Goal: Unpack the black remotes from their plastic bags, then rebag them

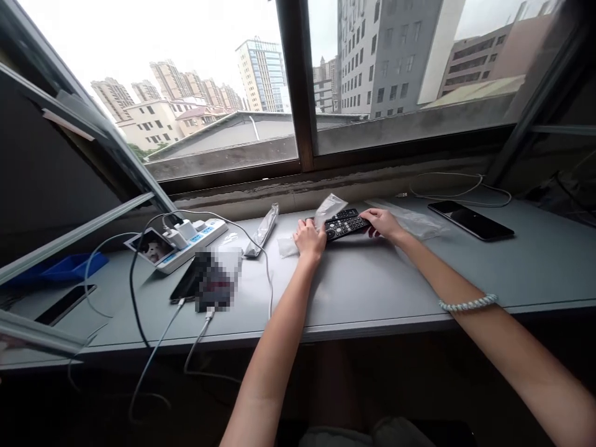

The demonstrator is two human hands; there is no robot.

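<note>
1. Head view: the front remote (345,228), a black one with many buttons, lies slanted between the two hands, over the middle of the table (372,279). The right grip (384,222) pinches its right end between thumb and fingers. A slip there might let that end drop, most likely if the pinch is shallow.
2. The left grip (310,239) is curled at the remote's left end; its fingertips are hidden, so I cannot tell whether it is clamped on the remote, on film or on both. A grip on film alone could slide.
3. A clear plastic sleeve (331,208) stands up beside the left fingers. It could snag or tear if pulled sideways.
4. A rear remote (347,214) lies just behind the front one. Pushing away from the body could knock the two together.
5. Loose film (414,218) spreads near the right grip and could catch on the wrist.
6. Left of the left grip, a wrapped remote (262,233) lies near a dark cable (233,218); a wide sweep that way could drag either.
</note>
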